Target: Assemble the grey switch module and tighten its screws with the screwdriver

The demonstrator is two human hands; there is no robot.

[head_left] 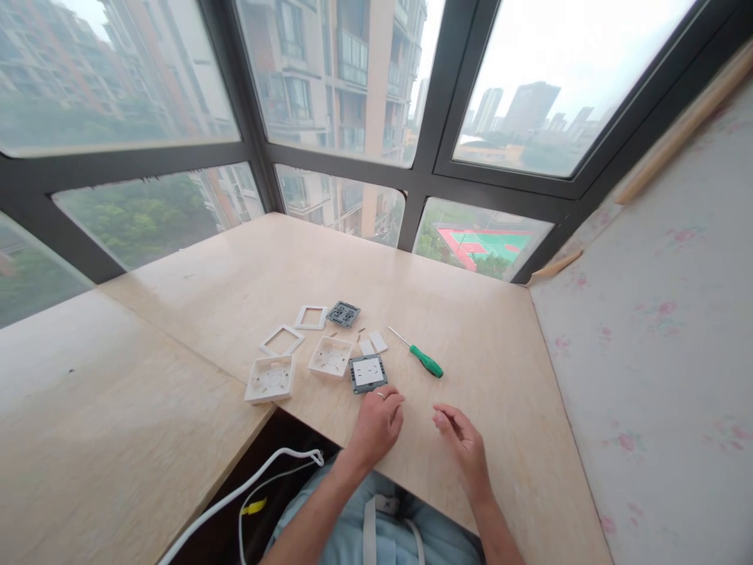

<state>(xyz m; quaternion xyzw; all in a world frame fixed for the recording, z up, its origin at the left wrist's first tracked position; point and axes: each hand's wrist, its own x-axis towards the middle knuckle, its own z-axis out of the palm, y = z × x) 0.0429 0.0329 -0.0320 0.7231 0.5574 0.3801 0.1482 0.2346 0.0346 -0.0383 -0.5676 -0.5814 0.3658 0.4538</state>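
Observation:
My left hand (377,422) rests on the wooden tabletop with its fingers curled closed. It lies at the near edge of a socket module (368,372) with a white face and grey frame, and whether it touches the module is hard to tell. To the right, my right hand (462,441) has its fingers curled towards the thumb. Anything inside either hand is hidden or too small to name. Beyond it lies a green-handled screwdriver (426,361), its shaft pointing away to the left. Two small white plates (378,341) sit behind the socket module.
Two white mounting boxes (269,380) and two white frames (282,340) lie to the left. A grey switch module (343,314) and tiny screws (359,338) sit farther back. White cable (247,479) hangs in the table's cut-out. Windows and a papered wall (641,377) bound the table (500,337).

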